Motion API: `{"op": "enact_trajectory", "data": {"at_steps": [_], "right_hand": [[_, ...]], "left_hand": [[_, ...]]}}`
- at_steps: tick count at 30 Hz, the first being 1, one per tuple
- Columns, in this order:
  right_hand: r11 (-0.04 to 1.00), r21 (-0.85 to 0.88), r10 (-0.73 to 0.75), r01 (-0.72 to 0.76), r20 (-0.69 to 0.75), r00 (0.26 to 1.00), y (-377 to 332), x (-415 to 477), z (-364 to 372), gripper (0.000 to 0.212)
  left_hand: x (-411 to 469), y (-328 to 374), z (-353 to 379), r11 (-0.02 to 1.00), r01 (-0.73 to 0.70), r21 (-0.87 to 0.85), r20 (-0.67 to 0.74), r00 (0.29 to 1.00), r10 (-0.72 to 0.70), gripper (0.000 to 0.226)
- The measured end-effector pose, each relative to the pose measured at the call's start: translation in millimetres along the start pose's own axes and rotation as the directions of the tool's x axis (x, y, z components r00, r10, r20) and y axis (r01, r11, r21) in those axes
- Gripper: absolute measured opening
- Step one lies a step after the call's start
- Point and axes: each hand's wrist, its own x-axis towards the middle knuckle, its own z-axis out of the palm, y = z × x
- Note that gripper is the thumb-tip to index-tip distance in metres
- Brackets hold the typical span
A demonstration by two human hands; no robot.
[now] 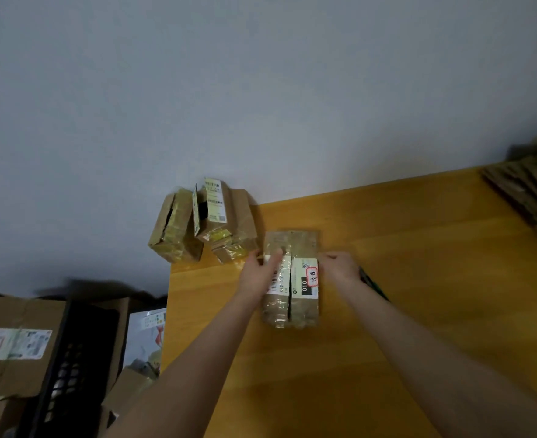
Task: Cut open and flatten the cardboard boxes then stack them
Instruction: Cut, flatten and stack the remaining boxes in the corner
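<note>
A small taped cardboard box with white shipping labels lies on the wooden table; a slit runs along the middle of its top. My left hand holds its left half, fingers laid over the top up to the slit and thumb at the left side. Against the box's right edge, my right hand has its fingers curled round that edge. A dark, thin object with a green tint shows just behind my right wrist; what it is cannot be made out.
Three more taped boxes crowd the table's far left corner by the wall. A pile of flattened cardboard lies at the far right. Left of the table stand a black crate and a large cardboard box.
</note>
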Motion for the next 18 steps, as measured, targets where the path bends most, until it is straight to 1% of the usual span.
{"op": "enact_trajectory", "data": {"at_steps": [2, 4, 5, 7, 9, 10, 12, 13, 14, 15, 17, 18], "right_hand": [[0.975, 0.22, 0.026, -0.024, -0.007, 1.0, -10, 0, -13, 0.035], [0.899, 0.431, 0.071, -0.076, 0.028, 0.997, -19, -2, -25, 0.04], [0.859, 0.501, 0.089, -0.103, 0.052, 0.995, -22, -3, -30, 0.041], [0.8, 0.585, 0.097, -0.135, 0.096, 0.991, -27, -7, -39, 0.043], [0.783, 0.605, 0.075, -0.146, 0.14, 0.987, -30, -10, -45, 0.048], [0.785, 0.603, 0.06, -0.144, 0.157, 0.986, -31, -12, -49, 0.047], [0.795, 0.593, 0.031, -0.129, 0.173, 0.984, -32, -14, -56, 0.042], [0.803, 0.585, 0.011, -0.112, 0.173, 0.985, -30, -14, -60, 0.038], [0.815, 0.572, -0.009, -0.09, 0.168, 0.986, -26, -14, -63, 0.04], [0.84, 0.538, -0.025, -0.065, 0.158, 0.987, -21, -14, -65, 0.049], [0.91, 0.415, -0.05, -0.003, 0.117, 0.992, -9, -14, -64, 0.063], [0.937, 0.349, -0.065, 0.026, 0.101, 0.993, -2, -15, -60, 0.063]], "left_hand": [[-7, 22, 2, 0.992, -0.055, -0.114, -0.044, 0.998, 0.05, 0.072], [-13, 46, 2, 0.975, -0.087, -0.202, -0.08, 0.994, 0.072, 0.069], [-15, 56, 1, 0.967, -0.094, -0.235, -0.089, 0.993, 0.075, 0.067], [-18, 71, -1, 0.953, -0.082, -0.293, -0.072, 0.995, 0.064, 0.065], [-22, 77, -1, 0.953, -0.074, -0.294, -0.021, 0.997, 0.071, 0.057], [-24, 77, 0, 0.958, -0.086, -0.273, -0.003, 0.996, 0.089, 0.047], [-25, 74, 5, 0.962, -0.124, -0.245, 0.01, 0.991, 0.13, 0.027], [-25, 72, 7, 0.963, -0.14, -0.231, 0.015, 0.989, 0.148, 0.027], [-24, 68, 9, 0.964, -0.16, -0.211, 0.023, 0.985, 0.168, 0.032], [-23, 64, 10, 0.967, -0.179, -0.182, 0.032, 0.982, 0.188, 0.04], [-20, 55, 14, 0.974, -0.211, -0.081, 0.07, 0.974, 0.216, 0.057], [-19, 49, 17, 0.974, -0.228, -0.004, 0.092, 0.969, 0.227, 0.064]]}}
